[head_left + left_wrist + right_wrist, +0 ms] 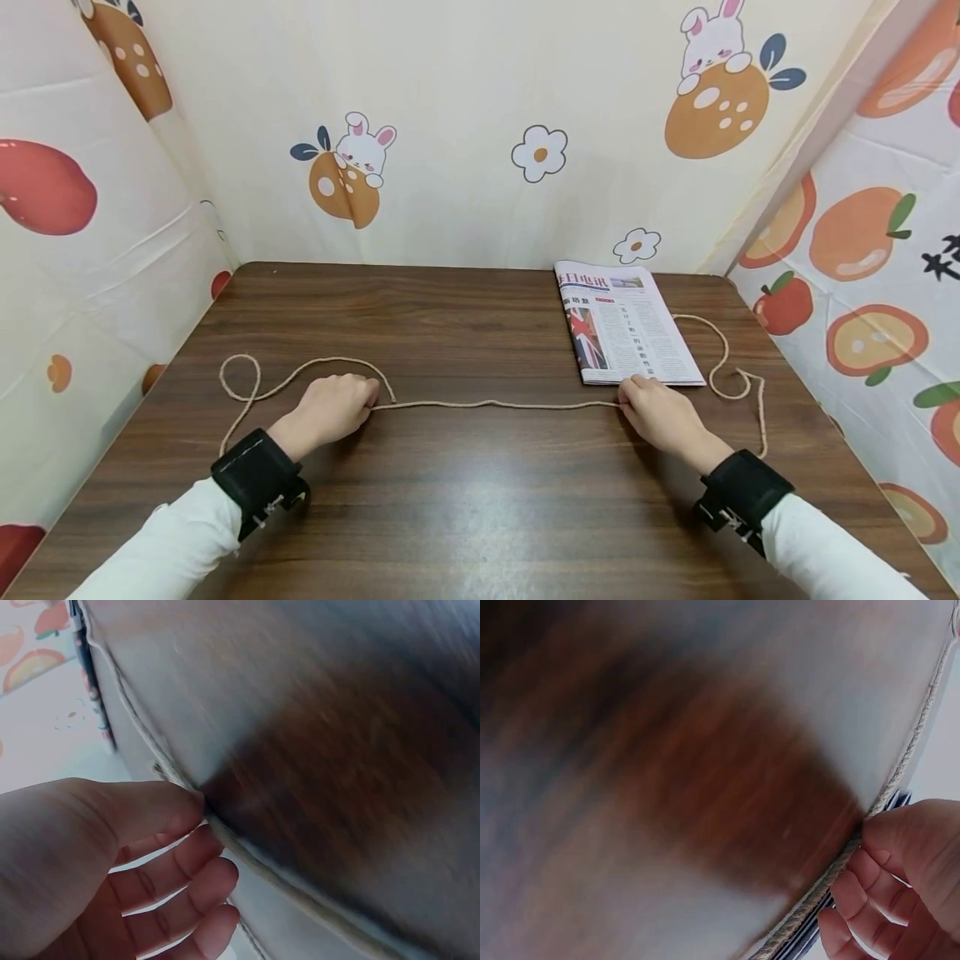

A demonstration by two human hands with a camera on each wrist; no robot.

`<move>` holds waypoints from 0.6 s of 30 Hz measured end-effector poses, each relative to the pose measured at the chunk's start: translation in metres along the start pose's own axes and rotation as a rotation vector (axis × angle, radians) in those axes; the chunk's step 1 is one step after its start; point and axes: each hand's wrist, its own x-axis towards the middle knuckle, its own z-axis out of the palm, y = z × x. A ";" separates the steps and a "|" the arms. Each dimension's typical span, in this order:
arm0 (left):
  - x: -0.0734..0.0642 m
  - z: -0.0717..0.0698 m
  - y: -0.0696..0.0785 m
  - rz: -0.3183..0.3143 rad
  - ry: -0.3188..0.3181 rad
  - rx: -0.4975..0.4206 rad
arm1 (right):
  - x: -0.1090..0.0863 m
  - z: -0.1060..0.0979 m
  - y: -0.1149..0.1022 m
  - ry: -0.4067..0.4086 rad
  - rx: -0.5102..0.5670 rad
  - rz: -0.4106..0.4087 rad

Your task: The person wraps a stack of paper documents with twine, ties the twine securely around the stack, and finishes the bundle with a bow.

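A beige rope runs almost straight across the wooden table between two hands. On the left, my left hand pinches it; in the left wrist view the thumb and forefinger meet on the rope. My right hand pinches the other end of the straight stretch, close to the newspaper's front edge. In the right wrist view its thumb presses on the twisted rope. Beyond each hand the rope trails off in loose curves, with a loop at the left.
A folded newspaper lies at the back right of the table, and some rope curls along its right side. Printed cloth with rabbits and flowers hangs behind the table; fruit-patterned cloth stands at the right.
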 end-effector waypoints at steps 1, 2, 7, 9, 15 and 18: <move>0.001 0.000 -0.002 -0.008 -0.006 -0.004 | 0.000 0.000 0.002 -0.001 -0.004 0.009; 0.001 0.000 -0.004 -0.016 -0.013 -0.011 | 0.000 0.000 0.003 0.000 -0.005 0.016; 0.000 -0.001 -0.014 -0.052 -0.038 -0.026 | -0.001 0.000 0.007 -0.001 -0.041 0.039; -0.001 -0.002 -0.019 -0.066 -0.034 -0.025 | 0.000 -0.001 0.008 0.000 -0.060 0.045; -0.004 -0.003 -0.037 -0.113 -0.062 -0.049 | 0.001 -0.002 0.008 0.010 -0.089 0.061; -0.006 -0.003 -0.046 -0.143 -0.093 -0.056 | 0.001 -0.002 0.009 0.019 -0.096 0.059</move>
